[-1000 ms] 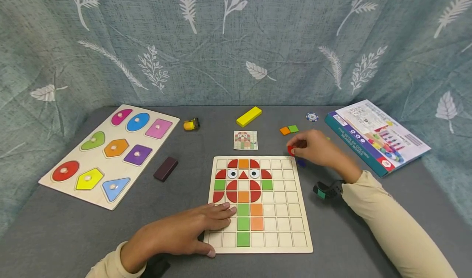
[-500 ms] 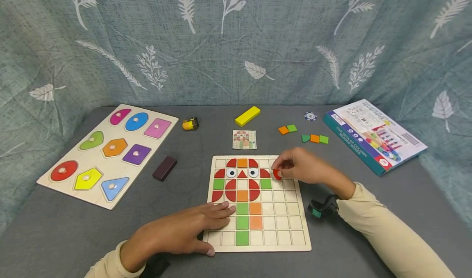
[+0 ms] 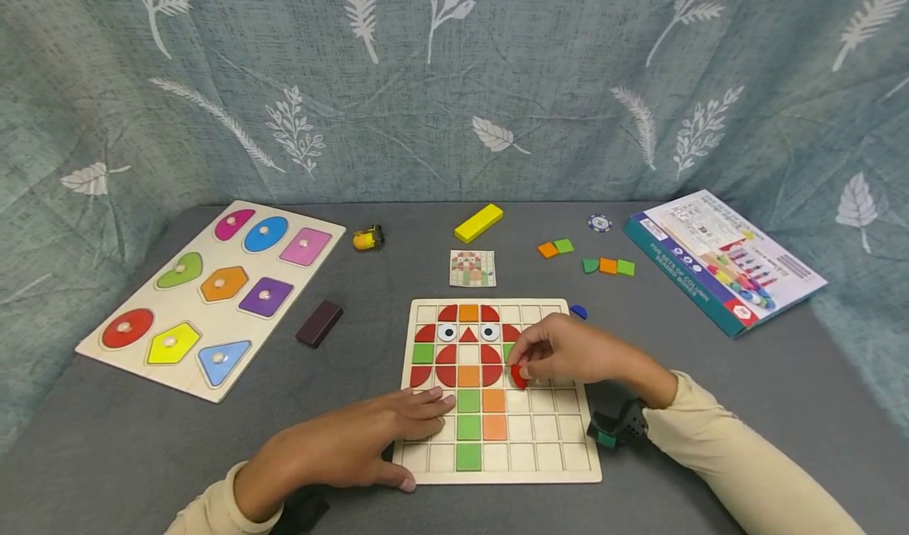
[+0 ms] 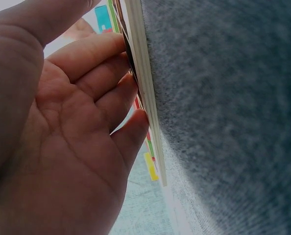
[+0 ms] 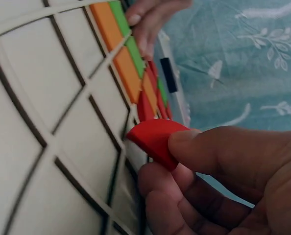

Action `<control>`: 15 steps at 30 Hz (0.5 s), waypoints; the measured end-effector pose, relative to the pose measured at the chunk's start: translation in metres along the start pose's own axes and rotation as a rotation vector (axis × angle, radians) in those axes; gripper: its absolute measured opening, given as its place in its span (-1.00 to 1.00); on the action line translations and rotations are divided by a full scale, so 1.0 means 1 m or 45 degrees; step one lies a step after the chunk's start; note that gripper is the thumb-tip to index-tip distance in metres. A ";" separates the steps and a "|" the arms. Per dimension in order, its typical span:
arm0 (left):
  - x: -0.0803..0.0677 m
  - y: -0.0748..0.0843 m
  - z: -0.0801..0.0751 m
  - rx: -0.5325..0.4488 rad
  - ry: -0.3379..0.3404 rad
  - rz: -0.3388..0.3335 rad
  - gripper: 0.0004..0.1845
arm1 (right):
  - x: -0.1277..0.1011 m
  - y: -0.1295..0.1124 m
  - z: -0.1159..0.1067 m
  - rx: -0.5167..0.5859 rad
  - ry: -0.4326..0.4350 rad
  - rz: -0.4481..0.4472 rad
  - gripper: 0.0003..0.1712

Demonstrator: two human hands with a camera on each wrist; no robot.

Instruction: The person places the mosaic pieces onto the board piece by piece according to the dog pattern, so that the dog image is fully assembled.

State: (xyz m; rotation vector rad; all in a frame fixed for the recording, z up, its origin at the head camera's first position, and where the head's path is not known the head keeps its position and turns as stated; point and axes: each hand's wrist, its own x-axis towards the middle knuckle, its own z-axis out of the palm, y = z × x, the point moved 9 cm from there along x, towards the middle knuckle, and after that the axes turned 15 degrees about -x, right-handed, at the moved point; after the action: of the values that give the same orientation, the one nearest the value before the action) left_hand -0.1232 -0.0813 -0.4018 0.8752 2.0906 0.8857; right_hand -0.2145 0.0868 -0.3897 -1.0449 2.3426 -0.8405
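My right hand [image 3: 571, 351] pinches a red quarter-circle tile [image 5: 154, 139] between thumb and fingers. The tile is tilted, close over the wooden grid board [image 3: 545, 458], just right of the red half-circle shapes. My left hand [image 3: 351, 444] rests on the board's lower left edge with its fingers extended; in the left wrist view the fingertips lie along the board's rim. Red, orange and green tiles and two eye tiles [image 3: 447, 332] fill part of the grid. A small pattern card [image 3: 472, 269] lies behind the board.
Right of the card are orange and green tiles [image 3: 607, 266], a blue half-circle tile [image 3: 578, 312], a poker chip [image 3: 600, 223] and a box [image 3: 727, 259]. A yellow block [image 3: 479, 223], toy [image 3: 368, 238], dark block [image 3: 319, 324] and shape puzzle [image 3: 213, 298] lie back and left.
My right hand has carried the red tile from beyond the board's upper right corner leftward and nearer, over the grid. The left hand stays in place.
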 end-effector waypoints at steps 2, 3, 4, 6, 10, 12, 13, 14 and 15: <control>0.000 0.000 0.000 -0.003 -0.002 -0.004 -0.27 | 0.001 -0.002 0.003 -0.030 0.001 -0.013 -0.79; 0.000 0.000 0.000 -0.005 -0.003 -0.005 -0.27 | 0.001 -0.003 0.003 -0.051 0.012 -0.034 -0.79; 0.000 0.000 0.000 -0.007 -0.002 -0.005 -0.27 | 0.002 -0.004 0.003 -0.076 0.028 -0.051 -0.79; 0.000 0.000 0.000 -0.008 -0.001 -0.003 -0.27 | 0.003 -0.006 0.001 -0.119 0.059 -0.068 -0.79; 0.000 -0.001 0.000 -0.009 0.000 -0.001 -0.28 | 0.004 -0.009 -0.001 -0.167 0.075 -0.086 -0.80; 0.000 -0.001 0.000 -0.011 -0.001 0.000 -0.28 | 0.004 -0.009 0.000 -0.177 0.065 -0.078 -0.81; 0.000 -0.001 0.000 -0.011 -0.002 0.001 -0.28 | 0.004 -0.009 0.001 -0.188 0.064 -0.075 -0.81; 0.000 -0.001 0.000 -0.010 -0.002 0.001 -0.28 | 0.004 -0.008 0.001 -0.205 0.069 -0.064 -0.81; 0.000 -0.001 0.000 -0.011 -0.002 0.003 -0.28 | 0.004 -0.007 0.000 -0.217 0.078 -0.052 -0.81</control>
State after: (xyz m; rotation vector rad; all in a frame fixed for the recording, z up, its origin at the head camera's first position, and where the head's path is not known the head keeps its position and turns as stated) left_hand -0.1232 -0.0814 -0.4024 0.8735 2.0836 0.8943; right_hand -0.2129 0.0800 -0.3857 -1.1543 2.4873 -0.7068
